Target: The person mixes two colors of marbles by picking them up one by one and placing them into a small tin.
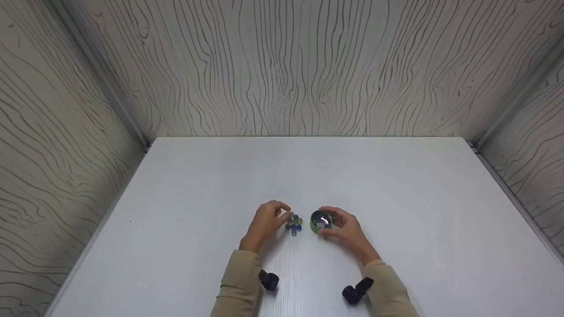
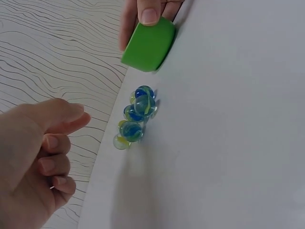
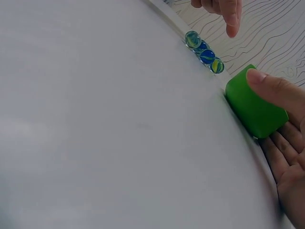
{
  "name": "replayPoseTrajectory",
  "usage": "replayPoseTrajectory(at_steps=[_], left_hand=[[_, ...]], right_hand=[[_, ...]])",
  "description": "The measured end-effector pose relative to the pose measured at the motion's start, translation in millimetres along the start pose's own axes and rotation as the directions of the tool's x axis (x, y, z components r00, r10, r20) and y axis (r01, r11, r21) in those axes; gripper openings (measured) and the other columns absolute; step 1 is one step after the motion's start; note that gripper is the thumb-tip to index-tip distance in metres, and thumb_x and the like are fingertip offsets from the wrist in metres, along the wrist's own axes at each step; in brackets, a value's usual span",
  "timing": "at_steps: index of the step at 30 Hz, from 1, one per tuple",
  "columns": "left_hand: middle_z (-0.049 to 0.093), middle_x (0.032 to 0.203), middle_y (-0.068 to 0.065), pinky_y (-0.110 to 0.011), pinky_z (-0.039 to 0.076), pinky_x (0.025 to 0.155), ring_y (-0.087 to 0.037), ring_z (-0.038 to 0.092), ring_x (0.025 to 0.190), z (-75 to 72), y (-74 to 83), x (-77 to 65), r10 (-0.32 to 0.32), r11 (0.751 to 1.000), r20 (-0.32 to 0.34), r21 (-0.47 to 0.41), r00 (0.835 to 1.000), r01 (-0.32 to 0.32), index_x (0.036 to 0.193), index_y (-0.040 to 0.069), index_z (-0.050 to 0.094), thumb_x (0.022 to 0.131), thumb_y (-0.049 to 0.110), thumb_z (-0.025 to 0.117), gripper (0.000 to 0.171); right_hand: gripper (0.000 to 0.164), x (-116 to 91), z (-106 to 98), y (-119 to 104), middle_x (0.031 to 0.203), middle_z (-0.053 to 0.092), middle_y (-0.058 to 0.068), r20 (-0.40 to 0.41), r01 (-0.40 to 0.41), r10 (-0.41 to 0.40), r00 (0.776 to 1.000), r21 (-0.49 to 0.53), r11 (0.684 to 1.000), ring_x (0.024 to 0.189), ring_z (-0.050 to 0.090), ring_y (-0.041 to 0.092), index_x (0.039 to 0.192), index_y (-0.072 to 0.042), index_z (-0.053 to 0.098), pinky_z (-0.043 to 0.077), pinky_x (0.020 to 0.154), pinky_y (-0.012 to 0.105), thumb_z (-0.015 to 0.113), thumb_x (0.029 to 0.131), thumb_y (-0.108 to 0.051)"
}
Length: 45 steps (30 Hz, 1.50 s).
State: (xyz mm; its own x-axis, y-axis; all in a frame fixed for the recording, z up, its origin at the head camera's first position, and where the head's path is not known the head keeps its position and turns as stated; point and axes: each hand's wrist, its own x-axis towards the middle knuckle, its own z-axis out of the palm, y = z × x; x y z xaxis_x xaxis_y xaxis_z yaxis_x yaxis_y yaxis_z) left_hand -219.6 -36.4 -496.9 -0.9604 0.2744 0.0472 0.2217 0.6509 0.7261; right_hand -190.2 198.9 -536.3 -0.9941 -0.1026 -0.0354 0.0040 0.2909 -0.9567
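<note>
My right hand (image 1: pixel 348 229) holds a small green bowl (image 1: pixel 314 229) that stands upright on the white table, thumb on the near side and fingers round the far side. Inside, the bowl looks dark and glossy with a bright reflection. To its left lies a cluster of several glass marbles (image 1: pixel 294 227), clear with blue, green and yellow swirls. My left hand (image 1: pixel 267 220) hovers at the left edge of that cluster, with thumb and index finger apart and nothing seen between them. In the left wrist view its other fingers (image 2: pixel 55 164) are loosely curled.
A broad white table (image 1: pixel 211 176) lies under both hands. Panels with a wood-grain line pattern rise behind the back edge (image 1: pixel 282 79) and at both sides. Dark wrist cameras (image 1: pixel 269 281) sit on the beige sleeves (image 1: pixel 238 281).
</note>
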Motion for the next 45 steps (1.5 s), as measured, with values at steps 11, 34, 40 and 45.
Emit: replayPoseTrajectory(at_steps=[11,34,40,45], left_hand=[[0.036,0.068,0.004,-0.020,0.029,0.059,-0.009,0.036,0.065,-1.4,-9.0,1.9,0.009,1.000,0.007,-0.030,1.000,-0.009,0.102,0.006,0.072,0.091,0.017,0.065,0.017],[0.046,0.069,0.005,-0.019,0.033,0.056,-0.008,0.041,0.062,4.5,-23.3,1.8,-0.046,0.998,0.003,-0.032,0.999,0.046,0.103,0.007,0.072,0.089,0.016,0.065,0.017],[0.046,0.068,0.005,-0.019,0.033,0.056,-0.009,0.041,0.062,5.4,-23.5,2.0,-0.060,0.998,0.016,-0.036,0.998,0.061,0.105,0.008,0.071,0.090,0.017,0.064,0.018],[0.045,0.068,0.004,-0.020,0.033,0.056,-0.009,0.041,0.063,7.3,-24.3,2.7,-0.060,0.998,0.025,-0.031,0.998,0.061,0.106,0.008,0.071,0.090,0.016,0.064,0.019]], right_hand=[[0.065,0,0,-3,0.138,0.057,0.015,-0.004,0.022,-0.022,1.000,-0.010,1.000,0.135,0.048,0.031,0.130,-0.006,0.056,0.037,0.112,0.036,0.082,0.072,-0.013],[0.065,0,0,0,0.138,0.057,0.015,0.004,0.027,-0.027,1.000,-0.003,1.000,0.136,0.047,0.032,0.130,-0.006,0.057,0.037,0.112,0.036,0.083,0.071,-0.014],[0.066,1,1,-1,0.139,0.057,0.012,-0.011,-0.012,0.012,1.000,0.018,1.000,0.137,0.046,0.029,0.129,-0.008,0.058,0.035,0.114,0.037,0.084,0.069,-0.013],[0.065,1,1,0,0.138,0.057,0.013,-0.017,-0.011,0.011,1.000,0.016,1.000,0.136,0.047,0.030,0.129,-0.008,0.058,0.035,0.114,0.038,0.084,0.069,-0.013]])
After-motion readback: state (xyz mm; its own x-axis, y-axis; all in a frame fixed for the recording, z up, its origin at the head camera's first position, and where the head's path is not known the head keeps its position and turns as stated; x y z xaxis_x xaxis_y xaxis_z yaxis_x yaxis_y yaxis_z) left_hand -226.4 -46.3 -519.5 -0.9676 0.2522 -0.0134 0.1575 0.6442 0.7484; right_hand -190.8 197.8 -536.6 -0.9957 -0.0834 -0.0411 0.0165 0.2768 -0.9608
